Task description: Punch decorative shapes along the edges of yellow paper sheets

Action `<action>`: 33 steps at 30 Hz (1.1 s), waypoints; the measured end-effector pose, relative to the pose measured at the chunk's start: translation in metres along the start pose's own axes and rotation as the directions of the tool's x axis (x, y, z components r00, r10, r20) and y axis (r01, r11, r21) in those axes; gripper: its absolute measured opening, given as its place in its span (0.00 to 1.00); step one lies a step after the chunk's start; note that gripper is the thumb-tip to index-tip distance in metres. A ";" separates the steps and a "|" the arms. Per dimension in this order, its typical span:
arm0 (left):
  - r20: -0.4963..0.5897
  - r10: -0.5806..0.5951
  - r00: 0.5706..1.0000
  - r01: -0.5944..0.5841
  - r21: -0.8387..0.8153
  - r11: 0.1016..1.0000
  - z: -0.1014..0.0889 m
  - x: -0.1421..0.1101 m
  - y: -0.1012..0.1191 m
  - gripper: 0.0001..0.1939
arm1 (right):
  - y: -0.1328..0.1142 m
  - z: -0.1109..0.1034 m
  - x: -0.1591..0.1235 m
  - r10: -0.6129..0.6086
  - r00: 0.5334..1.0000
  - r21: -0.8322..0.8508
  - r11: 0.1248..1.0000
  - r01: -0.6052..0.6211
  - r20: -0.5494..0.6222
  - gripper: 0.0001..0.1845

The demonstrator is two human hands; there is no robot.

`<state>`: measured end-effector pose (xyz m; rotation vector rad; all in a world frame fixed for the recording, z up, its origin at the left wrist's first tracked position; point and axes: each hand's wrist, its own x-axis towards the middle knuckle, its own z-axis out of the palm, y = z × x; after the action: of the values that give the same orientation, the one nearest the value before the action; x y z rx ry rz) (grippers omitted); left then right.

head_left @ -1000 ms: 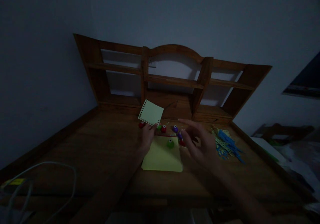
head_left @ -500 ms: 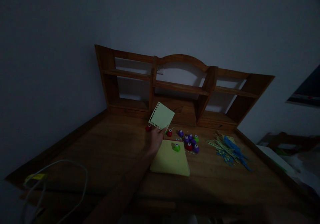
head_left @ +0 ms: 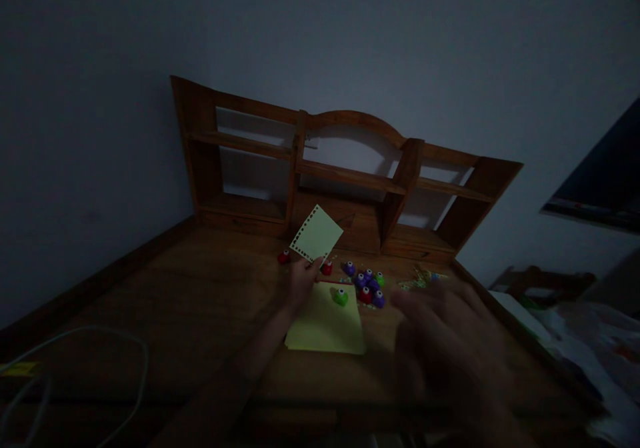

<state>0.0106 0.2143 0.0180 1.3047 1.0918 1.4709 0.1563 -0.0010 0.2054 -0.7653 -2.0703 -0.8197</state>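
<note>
My left hand (head_left: 301,283) pinches the lower corner of a pale yellow sheet of paper (head_left: 317,235), with small shapes punched along two of its edges. It is held tilted above the desk. Below lies a stack of yellow paper (head_left: 326,328), and a green craft punch (head_left: 341,297) with a round eye-like top rests on it. To the right of the stack is a cluster of purple, red and green punches (head_left: 369,287). My right hand (head_left: 445,328) is over the desk's right side, dark and smeared by motion. Its fingers cannot be read clearly.
Behind the desk top (head_left: 200,301) rises a wooden shelf unit (head_left: 350,176). Yellow and blue paper strips (head_left: 423,279) lie at the right, partly hidden by my right hand. A white cable (head_left: 145,361) loops at the left. A red punch (head_left: 284,257) sits left of the held sheet.
My right hand has come up from the lower right into view and now covers much of the paper strips. My left hand still holds the sheet. The whole view has shifted slightly.
</note>
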 end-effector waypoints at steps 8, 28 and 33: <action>0.051 -0.004 0.999 0.006 -0.032 0.999 0.005 -0.006 0.008 0.17 | 0.119 0.151 -0.116 0.504 0.815 0.060 0.839 -0.541 0.287 0.13; -0.051 -0.106 0.993 0.106 -0.013 0.994 -0.001 -0.009 0.013 0.21 | 0.100 0.169 -0.147 0.420 0.766 0.245 0.776 -0.581 0.486 0.22; -0.037 -0.113 0.993 0.110 -0.077 0.991 0.003 -0.009 0.008 0.20 | 0.094 0.173 -0.145 0.399 0.803 0.182 0.837 -0.516 0.443 0.23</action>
<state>0.0140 0.2038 0.0239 1.1475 1.1079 1.4475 0.2271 0.1517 0.0278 -1.2763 -2.1311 -0.0740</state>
